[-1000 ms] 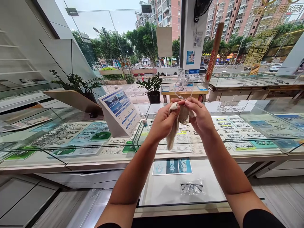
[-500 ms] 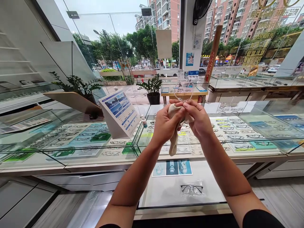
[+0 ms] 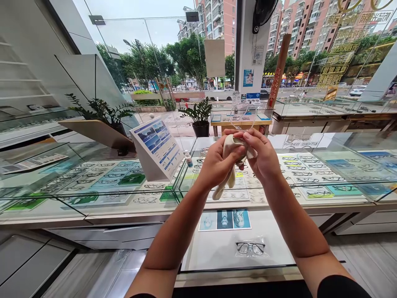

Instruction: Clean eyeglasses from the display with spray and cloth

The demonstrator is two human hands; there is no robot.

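Note:
Both hands meet above the glass display counter. My left hand (image 3: 215, 163) is closed on a cream cleaning cloth (image 3: 233, 145), bunched between thumb and fingers, with its loose end hanging below. My right hand (image 3: 263, 155) pinches thin-rimmed eyeglasses (image 3: 242, 128) against the cloth. One round, clear lens sticks up above the fingertips; the rest of the glasses is hidden by the cloth and fingers. Below the hands, another pair of glasses (image 3: 250, 248) with dark upper rims lies in a clear plastic sleeve on the white lower surface.
A small spray bottle (image 3: 188, 159) and a tent-shaped display card (image 3: 158, 149) stand on the glass counter left of my hands. Rows of eyeglasses (image 3: 305, 174) lie inside the case. A picture card (image 3: 225, 219) rests on the lower surface. Potted plants (image 3: 201, 118) stand beyond the counter.
Both hands and the lens have shifted slightly right. The hanging end of the cloth has swung left and more of its folds show.

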